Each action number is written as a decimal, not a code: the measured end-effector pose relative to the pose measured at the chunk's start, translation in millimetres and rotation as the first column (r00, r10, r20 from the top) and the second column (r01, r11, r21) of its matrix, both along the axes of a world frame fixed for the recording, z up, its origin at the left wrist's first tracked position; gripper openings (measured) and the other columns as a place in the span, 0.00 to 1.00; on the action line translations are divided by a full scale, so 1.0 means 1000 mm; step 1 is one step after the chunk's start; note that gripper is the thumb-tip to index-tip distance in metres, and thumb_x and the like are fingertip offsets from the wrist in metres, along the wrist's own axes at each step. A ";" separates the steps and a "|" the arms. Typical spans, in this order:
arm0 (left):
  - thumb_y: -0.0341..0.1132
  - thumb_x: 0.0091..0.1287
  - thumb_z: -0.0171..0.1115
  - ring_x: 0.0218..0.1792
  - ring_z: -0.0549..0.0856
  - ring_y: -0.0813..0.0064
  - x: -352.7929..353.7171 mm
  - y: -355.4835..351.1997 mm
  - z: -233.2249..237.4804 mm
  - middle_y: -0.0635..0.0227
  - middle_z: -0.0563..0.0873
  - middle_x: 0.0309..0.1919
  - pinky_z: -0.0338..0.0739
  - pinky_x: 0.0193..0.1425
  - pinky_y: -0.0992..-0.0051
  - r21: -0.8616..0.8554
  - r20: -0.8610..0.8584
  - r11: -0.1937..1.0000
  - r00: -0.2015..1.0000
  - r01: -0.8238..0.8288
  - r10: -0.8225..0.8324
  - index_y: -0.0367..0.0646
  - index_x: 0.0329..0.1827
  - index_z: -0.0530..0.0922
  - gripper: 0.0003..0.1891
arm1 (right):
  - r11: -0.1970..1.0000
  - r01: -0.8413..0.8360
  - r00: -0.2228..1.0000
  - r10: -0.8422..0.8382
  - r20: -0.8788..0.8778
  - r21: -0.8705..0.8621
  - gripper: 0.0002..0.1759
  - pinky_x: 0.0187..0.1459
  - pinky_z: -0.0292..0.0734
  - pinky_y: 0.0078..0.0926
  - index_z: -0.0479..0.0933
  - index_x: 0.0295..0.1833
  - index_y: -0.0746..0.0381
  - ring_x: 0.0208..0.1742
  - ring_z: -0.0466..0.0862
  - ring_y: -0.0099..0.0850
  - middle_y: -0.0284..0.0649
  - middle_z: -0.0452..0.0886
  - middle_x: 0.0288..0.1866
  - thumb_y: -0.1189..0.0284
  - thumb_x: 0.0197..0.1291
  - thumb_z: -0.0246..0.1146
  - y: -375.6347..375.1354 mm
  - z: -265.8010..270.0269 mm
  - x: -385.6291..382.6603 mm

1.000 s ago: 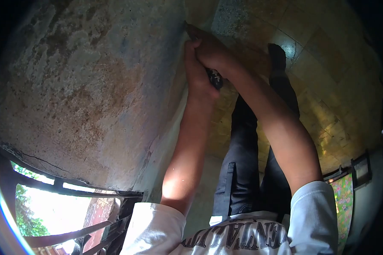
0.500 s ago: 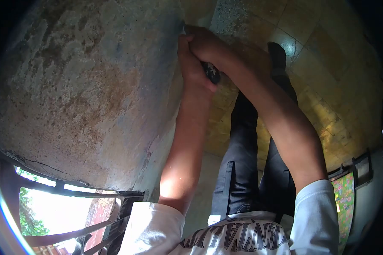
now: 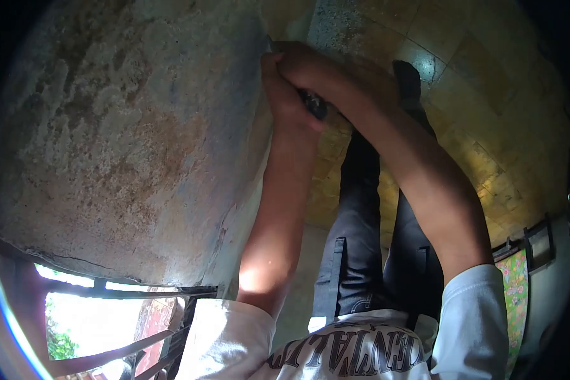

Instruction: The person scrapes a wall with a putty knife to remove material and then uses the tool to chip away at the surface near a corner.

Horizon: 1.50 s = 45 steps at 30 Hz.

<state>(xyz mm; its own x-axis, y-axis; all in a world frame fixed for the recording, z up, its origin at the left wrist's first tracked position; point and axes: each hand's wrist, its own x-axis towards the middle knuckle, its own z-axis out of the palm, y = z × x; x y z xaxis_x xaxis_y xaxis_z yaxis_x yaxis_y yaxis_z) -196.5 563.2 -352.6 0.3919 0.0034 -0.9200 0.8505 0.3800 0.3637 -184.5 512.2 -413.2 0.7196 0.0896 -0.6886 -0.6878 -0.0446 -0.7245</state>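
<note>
Both hands are closed around one dark-handled tool (image 3: 313, 105) with a speckled grip, held close against the stained wall (image 3: 152, 136). My left hand (image 3: 286, 98) wraps the lower part of the handle, its butt end poking out beside the palm. Higher up, my right hand (image 3: 299, 62) overlaps the left and covers most of the tool. A thin, pale metal tip (image 3: 271, 44) shows just beyond the fingers, right at the wall surface. The hands hide the tool's full shape, so I cannot tell its exact kind.
Yellowish floor tiles (image 3: 481, 82) lie below, with my foot (image 3: 408, 79) on them. At lower left is a window with dark bars (image 3: 126, 292). A floral cloth (image 3: 514, 297) hangs at the lower right. The wall's surface is rough, patchy and peeling.
The view has shifted slightly. Both hands stay closed on the tool by the wall, and a little more of its metal tip shows past the fingers.
</note>
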 end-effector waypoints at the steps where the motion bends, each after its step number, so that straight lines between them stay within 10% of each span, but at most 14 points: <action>1: 0.53 0.68 0.54 0.40 0.84 0.69 0.002 0.002 0.005 0.67 0.82 0.37 0.80 0.45 0.67 0.021 0.013 1.000 1.000 0.008 -0.009 0.47 0.41 0.76 0.18 | 0.999 -0.008 0.999 0.010 0.032 -0.039 0.24 0.58 0.77 0.41 0.78 0.62 0.69 0.58 0.85 0.49 0.59 0.84 0.54 0.67 0.65 0.57 0.004 0.003 0.001; 25: 0.54 0.69 0.48 0.41 0.86 0.65 0.006 0.010 -0.024 0.67 0.85 0.37 0.82 0.47 0.61 -0.113 0.010 0.993 1.000 -0.015 0.016 0.47 0.41 0.78 0.20 | 0.980 -0.172 0.975 0.184 -0.128 0.101 0.25 0.61 0.76 0.41 0.78 0.62 0.70 0.60 0.84 0.51 0.60 0.83 0.57 0.65 0.64 0.59 -0.021 0.012 0.012; 28: 0.54 0.69 0.48 0.41 0.86 0.66 -0.005 0.007 -0.008 0.67 0.84 0.36 0.82 0.48 0.62 -0.055 0.063 0.998 0.998 -0.028 0.031 0.46 0.41 0.78 0.20 | 0.999 0.024 0.999 -0.022 0.049 -0.041 0.24 0.58 0.77 0.42 0.79 0.59 0.70 0.57 0.85 0.53 0.60 0.85 0.55 0.65 0.64 0.60 0.006 0.000 -0.003; 34: 0.54 0.70 0.47 0.42 0.86 0.65 0.008 0.005 -0.022 0.66 0.84 0.38 0.83 0.49 0.63 -0.043 -0.010 0.999 1.000 -0.027 0.027 0.45 0.44 0.78 0.21 | 0.986 -0.160 0.984 0.164 -0.066 0.054 0.22 0.56 0.78 0.43 0.79 0.59 0.69 0.55 0.86 0.54 0.59 0.85 0.53 0.66 0.64 0.59 -0.010 -0.007 0.013; 45: 0.53 0.68 0.52 0.41 0.85 0.67 0.004 -0.004 -0.008 0.65 0.83 0.39 0.80 0.49 0.66 0.024 -0.002 0.999 1.000 -0.029 0.029 0.44 0.46 0.77 0.21 | 1.000 0.022 0.999 -0.022 -0.032 -0.007 0.23 0.55 0.80 0.42 0.81 0.55 0.72 0.55 0.87 0.50 0.62 0.85 0.51 0.65 0.61 0.62 -0.006 -0.002 0.005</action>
